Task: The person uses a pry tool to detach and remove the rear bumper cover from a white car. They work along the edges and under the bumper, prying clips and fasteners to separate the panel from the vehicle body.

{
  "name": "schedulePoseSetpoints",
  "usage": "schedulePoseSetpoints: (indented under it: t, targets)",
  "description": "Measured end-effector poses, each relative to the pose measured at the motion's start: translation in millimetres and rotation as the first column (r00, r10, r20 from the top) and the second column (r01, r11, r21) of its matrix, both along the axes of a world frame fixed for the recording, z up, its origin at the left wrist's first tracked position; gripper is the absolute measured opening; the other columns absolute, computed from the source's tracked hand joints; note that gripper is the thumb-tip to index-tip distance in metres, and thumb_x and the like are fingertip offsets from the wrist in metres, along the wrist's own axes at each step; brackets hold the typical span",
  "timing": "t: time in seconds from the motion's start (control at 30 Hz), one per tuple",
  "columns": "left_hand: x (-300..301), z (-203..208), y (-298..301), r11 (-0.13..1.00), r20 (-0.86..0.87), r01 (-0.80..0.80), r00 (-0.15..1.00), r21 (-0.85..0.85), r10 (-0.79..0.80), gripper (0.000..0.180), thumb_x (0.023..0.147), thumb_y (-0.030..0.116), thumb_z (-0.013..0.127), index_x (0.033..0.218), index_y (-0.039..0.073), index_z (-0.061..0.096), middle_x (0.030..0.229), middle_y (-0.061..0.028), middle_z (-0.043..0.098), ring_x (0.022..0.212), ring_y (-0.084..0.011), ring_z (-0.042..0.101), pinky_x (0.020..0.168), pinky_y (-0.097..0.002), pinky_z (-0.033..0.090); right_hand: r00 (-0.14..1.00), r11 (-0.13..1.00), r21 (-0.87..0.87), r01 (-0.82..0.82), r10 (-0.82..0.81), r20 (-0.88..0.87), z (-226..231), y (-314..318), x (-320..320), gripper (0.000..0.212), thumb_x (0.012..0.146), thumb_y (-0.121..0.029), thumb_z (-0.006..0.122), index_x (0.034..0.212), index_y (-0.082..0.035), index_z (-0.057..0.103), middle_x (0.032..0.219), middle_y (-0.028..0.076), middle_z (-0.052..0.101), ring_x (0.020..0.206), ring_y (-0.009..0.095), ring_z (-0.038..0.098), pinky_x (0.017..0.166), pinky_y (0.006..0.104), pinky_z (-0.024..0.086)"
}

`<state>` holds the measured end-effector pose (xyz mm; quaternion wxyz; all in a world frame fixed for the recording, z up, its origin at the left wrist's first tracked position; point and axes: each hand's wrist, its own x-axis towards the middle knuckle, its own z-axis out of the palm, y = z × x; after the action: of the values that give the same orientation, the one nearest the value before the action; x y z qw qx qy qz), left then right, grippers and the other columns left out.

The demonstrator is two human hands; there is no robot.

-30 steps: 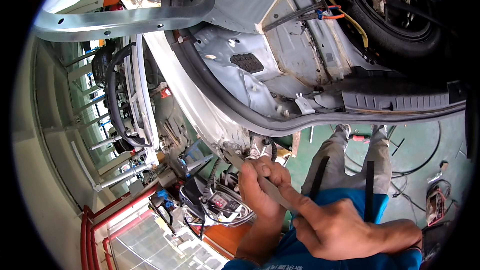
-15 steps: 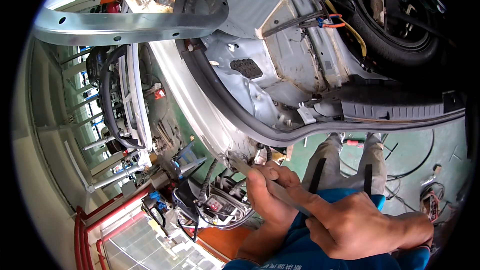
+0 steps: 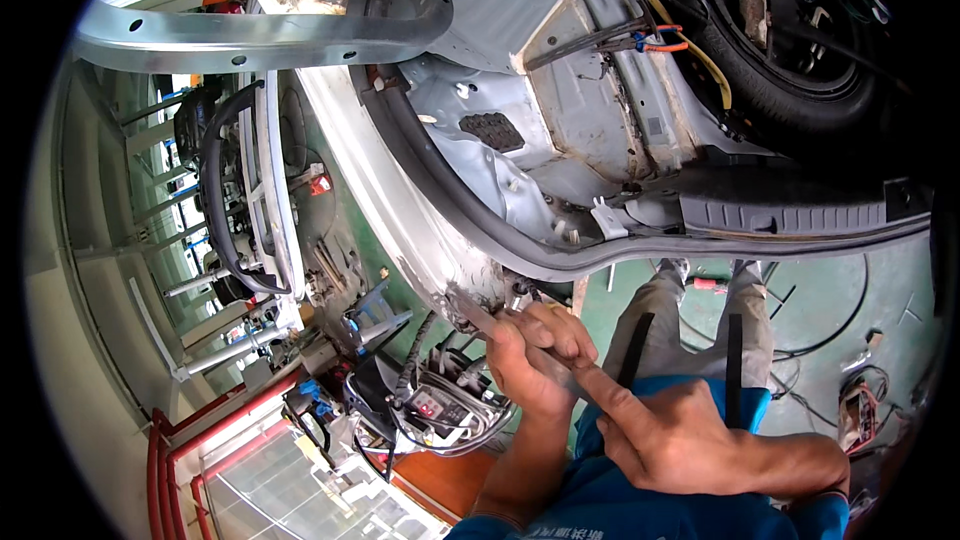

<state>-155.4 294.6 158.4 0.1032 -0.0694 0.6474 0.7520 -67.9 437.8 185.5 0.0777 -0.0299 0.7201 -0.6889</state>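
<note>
My left hand (image 3: pixel 540 352) is closed round a flat grey metal bar (image 3: pixel 474 314), shaped like a file, with its thumb along one side. The bar's far end lies against the scuffed lower corner of a white car body panel (image 3: pixel 440 270). Behind it, my right hand (image 3: pixel 675 432) is closed, its index finger stretched toward the bar's near end, which the hands mostly hide. Dark grime and bare patches mark the panel around the contact spot. A black rubber seal (image 3: pixel 500 245) runs along the opening's edge just above my hands.
The open car body holds a spare tyre (image 3: pixel 780 50), loose wiring (image 3: pixel 655 38) and a black ribbed trim (image 3: pixel 790 215). A curved bare metal piece (image 3: pixel 260 42) juts out on the left. Below stands a machine with cables (image 3: pixel 435 405); cords lie on the green floor (image 3: pixel 830 290).
Both hands and the bar have shifted slightly up and left, toward the panel's corner. The bar's far end sits further along the panel. The view has moved a little too.
</note>
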Motion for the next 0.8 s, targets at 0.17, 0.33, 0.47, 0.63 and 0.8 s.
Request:
schedulePoseSetpoints:
  t: [0.17, 0.33, 0.47, 0.63, 0.8]
  targets:
    - [12.2, 6.1, -11.4, 0.999, 0.085, -0.043, 0.995, -0.026, 0.045, 0.044, 0.108, 0.046, 0.04, 0.078, 0.013, 0.047, 0.057, -0.0037, 0.041, 0.041, -0.0186, 0.036, 0.038, -0.0322, 0.035, 1.0, 1.0, -0.002, 0.013, -0.013, -0.012, 4.5, -8.2, 10.8, 0.071, 0.081, -0.003, 0.066, 0.146, 0.01, 0.042, 0.057, 0.008, 0.06, 0.042, 0.025, 0.056, 0.041, 0.0372, 0.045]
    - [0.9, 7.4, -8.4, 0.996, 0.1, -0.05, 0.994, 0.078, 0.043, 0.046, 0.109, 0.046, 0.039, 0.076, 0.014, 0.046, 0.055, -0.0024, 0.042, 0.039, -0.0179, 0.035, 0.037, -0.0322, 0.034, 0.988, 0.976, 0.184, 0.114, -0.092, -0.12, 9.1, -27.4, 9.8, 0.073, 0.074, -0.002, 0.066, 0.143, 0.013, 0.045, 0.054, 0.003, 0.052, 0.037, 0.018, 0.048, 0.036, 0.035, 0.038]
    - [10.6, 5.3, -31.2, 0.983, 0.141, 0.041, 0.988, 0.18, -0.067, 0.048, 0.11, 0.045, 0.035, 0.075, 0.014, 0.047, 0.054, -0.0037, 0.044, 0.037, -0.0176, 0.036, 0.036, -0.0321, 0.034, 0.99, 0.974, 0.196, 0.116, -0.098, -0.101, 13.4, -42.6, 23.5, 0.073, 0.072, -0.002, 0.065, 0.141, 0.014, 0.049, 0.054, 0.003, 0.052, 0.037, 0.016, 0.048, 0.035, 0.0342, 0.038]
    - [0.2, 12.2, -33.2, 0.946, 0.194, 0.016, 0.978, 0.322, -0.082, 0.047, 0.112, 0.039, 0.03, 0.077, 0.013, 0.048, 0.056, -0.0057, 0.047, 0.04, -0.0191, 0.041, 0.04, -0.0311, 0.035, 0.992, 0.99, 0.096, 0.1, -0.092, -0.081, 18.0, -50.8, 16.0, 0.07, 0.08, -0.006, 0.068, 0.142, 0.015, 0.045, 0.055, 0.004, 0.055, 0.038, 0.018, 0.052, 0.036, 0.034, 0.041]
    - [15.1, 20.7, -56.3, 0.879, 0.262, 0.034, 0.948, 0.476, -0.179, 0.057, 0.112, 0.041, 0.017, 0.078, 0.008, 0.049, 0.059, -0.0083, 0.051, 0.042, -0.0213, 0.045, 0.045, -0.0336, 0.038, 0.989, 0.986, -0.072, 0.148, -0.148, -0.007, 27.0, -73.0, 33.4, 0.074, 0.084, -0.01, 0.065, 0.147, 0.014, 0.034, 0.061, 0.015, 0.062, 0.045, 0.031, 0.058, 0.041, 0.0438, 0.044]
